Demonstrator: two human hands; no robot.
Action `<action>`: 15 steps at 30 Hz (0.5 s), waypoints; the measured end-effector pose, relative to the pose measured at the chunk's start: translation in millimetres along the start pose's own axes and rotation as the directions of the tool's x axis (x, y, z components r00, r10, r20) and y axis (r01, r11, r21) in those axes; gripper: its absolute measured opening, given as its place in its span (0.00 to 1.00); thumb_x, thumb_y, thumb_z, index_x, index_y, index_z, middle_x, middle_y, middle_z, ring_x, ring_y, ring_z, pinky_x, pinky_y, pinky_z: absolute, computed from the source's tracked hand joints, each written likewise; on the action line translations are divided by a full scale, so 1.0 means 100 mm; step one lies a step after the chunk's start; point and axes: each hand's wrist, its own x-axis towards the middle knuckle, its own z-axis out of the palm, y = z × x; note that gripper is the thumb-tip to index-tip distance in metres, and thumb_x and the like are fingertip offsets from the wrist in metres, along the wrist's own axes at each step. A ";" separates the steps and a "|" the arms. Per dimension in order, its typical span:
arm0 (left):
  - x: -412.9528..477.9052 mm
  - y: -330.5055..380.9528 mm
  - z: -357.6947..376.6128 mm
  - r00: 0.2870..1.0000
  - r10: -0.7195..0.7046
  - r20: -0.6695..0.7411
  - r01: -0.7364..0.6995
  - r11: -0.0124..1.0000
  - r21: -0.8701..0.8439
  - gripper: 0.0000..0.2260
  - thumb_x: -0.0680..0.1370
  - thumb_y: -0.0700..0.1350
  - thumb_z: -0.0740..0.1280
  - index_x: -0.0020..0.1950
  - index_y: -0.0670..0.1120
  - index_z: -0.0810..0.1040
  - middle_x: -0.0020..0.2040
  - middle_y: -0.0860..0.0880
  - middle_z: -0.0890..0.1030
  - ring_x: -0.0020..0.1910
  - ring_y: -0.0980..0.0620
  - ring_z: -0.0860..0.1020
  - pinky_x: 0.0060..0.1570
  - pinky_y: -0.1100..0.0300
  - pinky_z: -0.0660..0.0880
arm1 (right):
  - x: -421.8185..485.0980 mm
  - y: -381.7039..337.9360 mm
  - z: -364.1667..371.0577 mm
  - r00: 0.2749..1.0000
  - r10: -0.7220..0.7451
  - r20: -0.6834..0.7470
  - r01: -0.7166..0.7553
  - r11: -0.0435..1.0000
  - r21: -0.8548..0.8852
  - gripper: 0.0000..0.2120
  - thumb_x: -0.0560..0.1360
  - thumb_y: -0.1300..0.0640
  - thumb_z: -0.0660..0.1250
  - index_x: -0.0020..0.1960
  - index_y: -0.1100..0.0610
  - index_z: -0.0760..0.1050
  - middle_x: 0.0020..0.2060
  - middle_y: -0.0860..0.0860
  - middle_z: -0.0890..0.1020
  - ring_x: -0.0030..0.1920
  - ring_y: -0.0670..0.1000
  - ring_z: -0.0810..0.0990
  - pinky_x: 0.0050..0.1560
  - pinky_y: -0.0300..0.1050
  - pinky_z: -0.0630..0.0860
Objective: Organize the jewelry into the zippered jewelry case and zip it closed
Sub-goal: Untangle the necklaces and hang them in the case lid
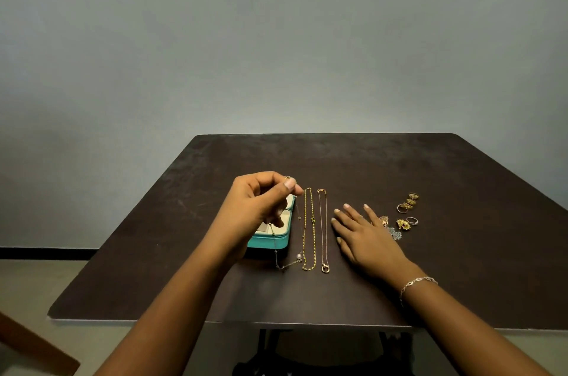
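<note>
A teal zippered jewelry case (270,241) lies open on the dark table, mostly hidden behind my left hand (261,200). That hand is raised over the case and pinches a thin silver chain with a pearl (287,265) that hangs down to the table. A gold chain (309,231) and a finer chain with a ring pendant (323,234) lie straight beside the case. My right hand (365,237) rests flat on the table, fingers spread, right of the chains. Several gold rings (408,205) and earrings (399,226) lie beyond its fingers.
The dark brown table (461,252) stands against a plain grey wall. Its front edge is close to me, and a wooden piece (33,351) shows at the lower left. A bracelet (416,283) is on my right wrist.
</note>
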 end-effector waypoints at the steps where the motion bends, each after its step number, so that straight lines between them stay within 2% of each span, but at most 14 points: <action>1: 0.00 0.01 0.00 1.000 0.000 0.000 0.000 1.000 -0.002 0.10 0.77 0.42 0.63 0.42 0.39 0.81 0.23 0.53 0.70 0.23 0.58 0.67 0.26 0.67 0.69 | 0.01 0.03 0.02 1.000 0.008 0.012 -0.008 1.000 -0.001 0.22 0.71 0.49 0.51 0.51 0.54 0.82 0.51 0.51 0.83 0.56 0.53 0.81 0.61 0.54 0.61; 5: -0.03 0.06 0.00 1.000 -0.005 0.011 0.005 1.000 -0.007 0.10 0.76 0.43 0.63 0.41 0.40 0.81 0.25 0.50 0.71 0.24 0.59 0.68 0.25 0.68 0.69 | 0.02 0.20 0.07 0.999 0.027 0.026 -0.027 1.000 -0.005 0.22 0.71 0.50 0.51 0.48 0.55 0.83 0.48 0.50 0.84 0.54 0.52 0.81 0.61 0.53 0.69; 7: -0.05 0.09 0.01 1.000 -0.011 0.018 0.011 1.000 -0.011 0.09 0.76 0.44 0.63 0.41 0.42 0.81 0.26 0.48 0.71 0.24 0.59 0.69 0.25 0.69 0.69 | 0.01 0.32 0.07 0.998 0.056 0.032 -0.055 0.998 -0.015 0.22 0.70 0.51 0.51 0.47 0.56 0.83 0.48 0.51 0.84 0.53 0.52 0.82 0.56 0.53 0.75; 13: -0.08 0.17 0.04 0.999 -0.013 0.039 0.013 1.000 -0.009 0.13 0.71 0.50 0.63 0.41 0.43 0.81 0.26 0.49 0.71 0.25 0.58 0.69 0.26 0.68 0.70 | -0.05 0.69 0.14 0.990 0.133 0.047 -0.131 0.991 -0.027 0.21 0.69 0.52 0.52 0.46 0.57 0.83 0.46 0.53 0.85 0.51 0.54 0.83 0.51 0.55 0.77; 15: -0.09 0.19 0.05 0.999 -0.009 0.039 0.009 1.000 -0.012 0.13 0.71 0.51 0.62 0.41 0.43 0.81 0.25 0.49 0.71 0.25 0.58 0.69 0.27 0.68 0.69 | -0.07 0.79 0.19 0.988 0.155 0.024 -0.154 0.988 -0.026 0.18 0.69 0.53 0.56 0.46 0.58 0.82 0.47 0.54 0.85 0.51 0.56 0.82 0.51 0.56 0.77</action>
